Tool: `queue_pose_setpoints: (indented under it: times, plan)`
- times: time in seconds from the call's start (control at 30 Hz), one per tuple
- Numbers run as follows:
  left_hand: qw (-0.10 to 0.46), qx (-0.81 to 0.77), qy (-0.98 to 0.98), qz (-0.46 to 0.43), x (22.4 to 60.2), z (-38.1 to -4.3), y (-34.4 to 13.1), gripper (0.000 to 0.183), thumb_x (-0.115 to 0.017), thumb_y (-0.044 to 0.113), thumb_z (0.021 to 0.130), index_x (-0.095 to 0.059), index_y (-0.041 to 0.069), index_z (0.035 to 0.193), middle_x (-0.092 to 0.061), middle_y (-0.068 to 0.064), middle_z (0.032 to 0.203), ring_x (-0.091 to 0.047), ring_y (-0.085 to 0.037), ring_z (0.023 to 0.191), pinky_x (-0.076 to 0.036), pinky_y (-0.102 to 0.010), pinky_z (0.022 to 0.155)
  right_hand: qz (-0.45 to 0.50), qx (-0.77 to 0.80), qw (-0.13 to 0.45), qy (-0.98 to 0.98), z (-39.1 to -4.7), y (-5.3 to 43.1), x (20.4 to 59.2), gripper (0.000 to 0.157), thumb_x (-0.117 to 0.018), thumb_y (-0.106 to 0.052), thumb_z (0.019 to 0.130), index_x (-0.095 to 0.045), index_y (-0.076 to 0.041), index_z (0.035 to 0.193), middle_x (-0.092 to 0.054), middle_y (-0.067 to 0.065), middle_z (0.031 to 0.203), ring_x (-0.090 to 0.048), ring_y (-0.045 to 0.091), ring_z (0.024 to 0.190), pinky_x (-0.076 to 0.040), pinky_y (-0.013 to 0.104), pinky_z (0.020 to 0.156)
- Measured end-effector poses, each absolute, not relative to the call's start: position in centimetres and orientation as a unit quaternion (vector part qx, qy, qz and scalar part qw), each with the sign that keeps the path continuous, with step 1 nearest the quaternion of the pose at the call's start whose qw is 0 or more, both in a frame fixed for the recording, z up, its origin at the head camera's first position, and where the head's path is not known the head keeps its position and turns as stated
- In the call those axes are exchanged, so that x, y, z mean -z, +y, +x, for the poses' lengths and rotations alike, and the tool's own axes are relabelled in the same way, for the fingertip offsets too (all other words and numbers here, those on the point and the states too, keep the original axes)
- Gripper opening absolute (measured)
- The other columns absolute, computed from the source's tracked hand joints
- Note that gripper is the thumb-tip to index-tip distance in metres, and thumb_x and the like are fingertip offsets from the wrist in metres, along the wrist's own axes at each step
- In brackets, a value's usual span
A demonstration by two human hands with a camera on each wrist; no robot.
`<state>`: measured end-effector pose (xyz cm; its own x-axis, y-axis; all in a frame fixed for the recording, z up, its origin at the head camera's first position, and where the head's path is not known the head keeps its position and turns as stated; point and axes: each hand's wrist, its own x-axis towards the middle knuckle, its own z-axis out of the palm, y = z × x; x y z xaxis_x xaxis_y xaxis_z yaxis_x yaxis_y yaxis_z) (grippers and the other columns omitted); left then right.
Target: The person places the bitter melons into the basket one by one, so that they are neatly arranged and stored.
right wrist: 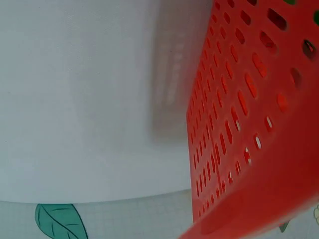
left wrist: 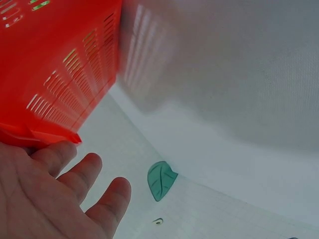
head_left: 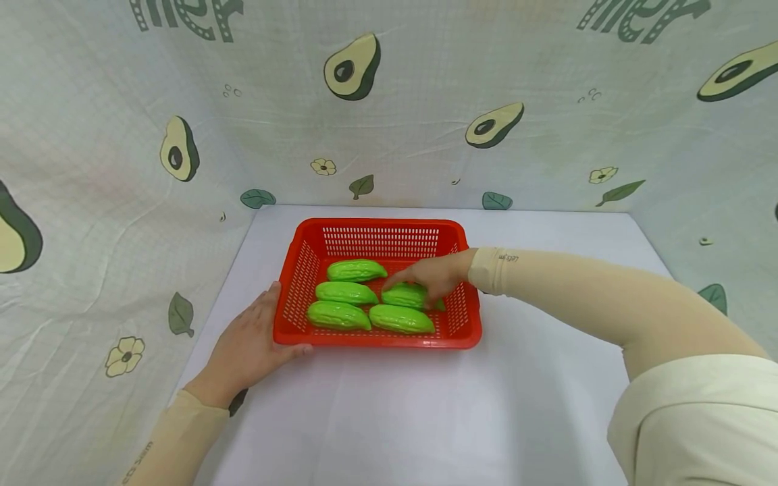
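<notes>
A red plastic basket (head_left: 377, 341) with slotted walls stands on the table, holding several bright green bitter melons. Three are stacked in a left column: a back one (head_left: 356, 271), a middle one (head_left: 346, 292) and a front one (head_left: 338, 315). To their right lies another bitter melon (head_left: 401, 318) near the front wall. My right hand (head_left: 439, 275) reaches over the right rim and grips a bitter melon (head_left: 404, 295), its fingers partly covering it. My left hand (head_left: 252, 341) rests at the basket's front left corner, fingers fairly straight against the rim. The right wrist view shows no hand, just the basket's outer wall (right wrist: 234, 124).
White table surface (head_left: 389, 418) lies in front of the basket and on both sides. A pale cloth with avocado prints (head_left: 389, 148) hangs behind and along the sides. In the left wrist view, the cloth's green leaf print (left wrist: 162, 180) shows past the table edge.
</notes>
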<state>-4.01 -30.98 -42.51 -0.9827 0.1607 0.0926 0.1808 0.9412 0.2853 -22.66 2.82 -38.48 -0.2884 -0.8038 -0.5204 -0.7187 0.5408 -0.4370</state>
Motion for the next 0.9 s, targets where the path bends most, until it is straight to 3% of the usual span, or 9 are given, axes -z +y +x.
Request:
queue_pose_setpoints:
  times: [0.57, 0.9]
  plan:
    - [0.03, 0.15, -0.985, -0.084, 42.0, -3.9, -30.6, 0.124, -0.076, 0.065, 0.076, -0.013, -0.003, 0.158, -0.029, -0.024, 0.158, -0.034, -0.044, 0.14, -0.035, -0.059, 0.108, -0.486, 0.073, 0.346, 0.799, -22.6, 3.0, 38.5, 0.087, -0.077, -0.002, 0.085, -0.036, -0.032, 0.155, -0.046, -0.008, 0.143, -0.046, 0.012, 0.117, -0.051, 0.022, 0.085]
    - [0.04, 0.148, -0.984, -0.086, 42.1, -3.9, -30.7, 0.124, -0.077, 0.065, 0.075, -0.014, -0.003, 0.157, -0.03, -0.024, 0.157, -0.036, -0.044, 0.139, -0.036, -0.059, 0.107, -0.475, 0.075, 0.346, 0.805, -22.7, 2.9, 37.7, 0.09, -0.081, -0.008, 0.083, -0.034, -0.029, 0.157, -0.044, -0.006, 0.148, -0.047, 0.018, 0.122, -0.049, 0.028, 0.092]
